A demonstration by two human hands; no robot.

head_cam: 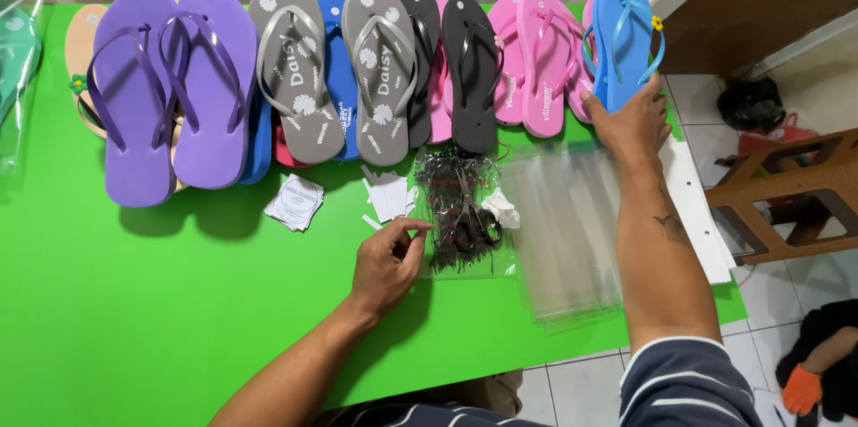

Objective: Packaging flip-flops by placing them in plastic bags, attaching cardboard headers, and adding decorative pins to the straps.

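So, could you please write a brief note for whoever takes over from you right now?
Right hand grips the heel of the blue flip-flops at the row's right end. Left hand pinches at the edge of the bag of black tag pins; scissors lie on it. Clear bags lie beside it, paper tags to the left. All other pairs sit unbagged along the green table.

On the green table (179,320), the right hand (630,123) grips a blue flip-flop (623,34) at the row's end. The left hand (386,262) pinches something small beside a bag of black ties (465,213) and scissors (471,213).
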